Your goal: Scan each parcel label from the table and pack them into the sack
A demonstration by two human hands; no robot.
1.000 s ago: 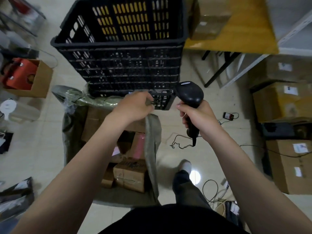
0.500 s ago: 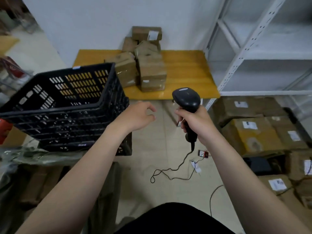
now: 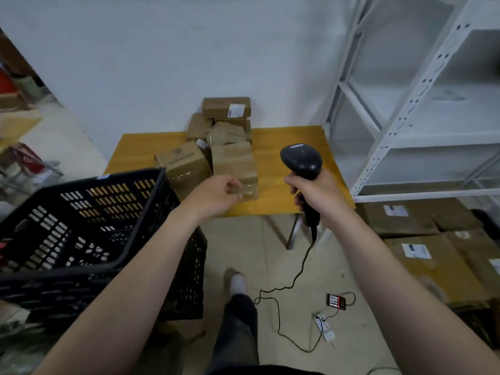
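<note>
Reaching left hand [image 3: 216,196] now nearer front parcel [image 3: 232,165], fingers [image 3: 236,195] loosely curled, empty, right hand [image 3: 320,197] still gripping scanner [image 3: 301,159].

Brown cardboard parcels [image 3: 234,163] heaped on a yellow table [image 3: 286,147].
The topmost box [image 3: 216,106], against the wall, shows a white label [image 3: 234,110]; a black corded scanner [image 3: 301,161] is held upright to the pile's right.

Your right hand [image 3: 320,194] grips the black scanner [image 3: 301,159] by its handle, head up, over the near edge of the yellow table [image 3: 278,142], and its cable [image 3: 281,288] trails down to the floor. Your left hand [image 3: 216,194] is stretched out in front of the nearest parcel [image 3: 234,163], fingers loosely curled and holding nothing. Whether it touches the box is hard to say. More parcels [image 3: 226,108] are piled behind, against the wall. There's a black crate [image 3: 67,296] at your left and white shelving [image 3: 400,125] at your right.
</note>
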